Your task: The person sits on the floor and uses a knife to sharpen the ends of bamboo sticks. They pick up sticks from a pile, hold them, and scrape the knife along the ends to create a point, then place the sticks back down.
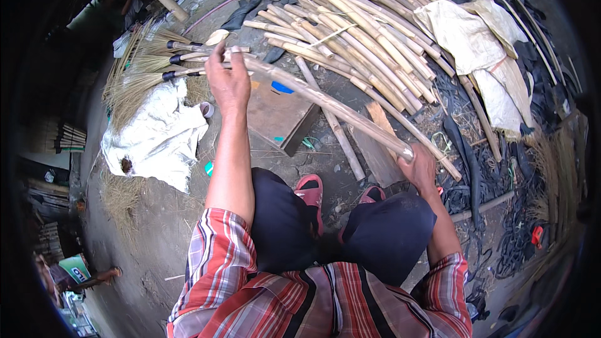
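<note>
Item: bamboo pole (325,101). I am finding it slanting from between ten and eleven o'clock down to three o'clock, spanning both bare hands.

Item: left hand (229,84), between ten and eleven o'clock. It is gripping the pole near its far end, thumb to one side and fingers to the other.

Item: right hand (421,169), three o'clock. It is gripping the pole's near end, fingers curling around it.

Item: low wooden block (270,107), eleven o'clock. It is lying on the ground beneath the pole and bearing a blue patch.

Item: stacked bamboo poles (360,37), one o'clock. They are lying roughly side by side in a broad heap.

Item: cream woven sack (466,34), two o'clock. It is draping over the heap's right edge.

Item: grass brooms (141,84), ten o'clock. They are fanning their bristles leftward, dark bindings showing at the necks.

Item: white sack (153,138), nine o'clock. It is lying crumpled just below the brooms.

Item: black strips (510,247), four o'clock. They are sprawling in tangles.

Item: pink sandals (311,194), six o'clock. The wearer's feet are filling them.

Item: seated figure (62,273), eight o'clock. At that dim, bent rim I am seeing what is probably another person.
</note>
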`<state>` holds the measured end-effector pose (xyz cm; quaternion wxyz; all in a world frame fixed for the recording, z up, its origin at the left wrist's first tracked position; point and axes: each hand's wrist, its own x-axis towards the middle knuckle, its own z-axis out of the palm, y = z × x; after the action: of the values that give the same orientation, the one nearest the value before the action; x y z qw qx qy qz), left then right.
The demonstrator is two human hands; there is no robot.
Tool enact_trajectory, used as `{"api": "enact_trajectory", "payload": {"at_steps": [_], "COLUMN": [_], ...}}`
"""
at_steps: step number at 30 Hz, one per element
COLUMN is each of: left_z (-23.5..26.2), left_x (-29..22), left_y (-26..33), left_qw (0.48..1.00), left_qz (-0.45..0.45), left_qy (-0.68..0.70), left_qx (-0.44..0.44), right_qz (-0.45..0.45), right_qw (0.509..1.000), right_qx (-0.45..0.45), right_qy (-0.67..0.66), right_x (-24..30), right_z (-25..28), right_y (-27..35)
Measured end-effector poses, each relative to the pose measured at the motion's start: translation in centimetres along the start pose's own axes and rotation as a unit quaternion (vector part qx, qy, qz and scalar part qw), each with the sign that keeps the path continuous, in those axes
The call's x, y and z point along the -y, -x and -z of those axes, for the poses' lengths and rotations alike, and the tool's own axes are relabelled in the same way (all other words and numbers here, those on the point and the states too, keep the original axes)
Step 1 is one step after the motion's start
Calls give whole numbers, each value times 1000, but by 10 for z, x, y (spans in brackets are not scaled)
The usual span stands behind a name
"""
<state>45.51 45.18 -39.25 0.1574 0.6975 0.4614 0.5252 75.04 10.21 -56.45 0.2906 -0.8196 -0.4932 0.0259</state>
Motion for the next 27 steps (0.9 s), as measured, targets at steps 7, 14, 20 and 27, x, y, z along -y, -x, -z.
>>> {"api": "enact_trajectory", "payload": {"at_steps": [7,14,20,27], "left_z": [-13,-30,-20,-27], "left_x": [63,49,1,-31], "left_y": [11,-15,-13,-7], "left_qw": [788,778,831,845], "left_qz": [445,281,194,148], "left_qy": [419,561,521,513], "left_qx": [78,21,-6,-4], "right_qz": [-66,-69,-348,-256], "right_qw": [996,985,929,945], "right_qx": [34,-116,-45,-21], "right_qy": [-53,-107,-118,-201], "right_x": [-5,-58,-101,-109], "right_z": [-2,-25,-60,-85], "right_y": [43,53,100,46]}}
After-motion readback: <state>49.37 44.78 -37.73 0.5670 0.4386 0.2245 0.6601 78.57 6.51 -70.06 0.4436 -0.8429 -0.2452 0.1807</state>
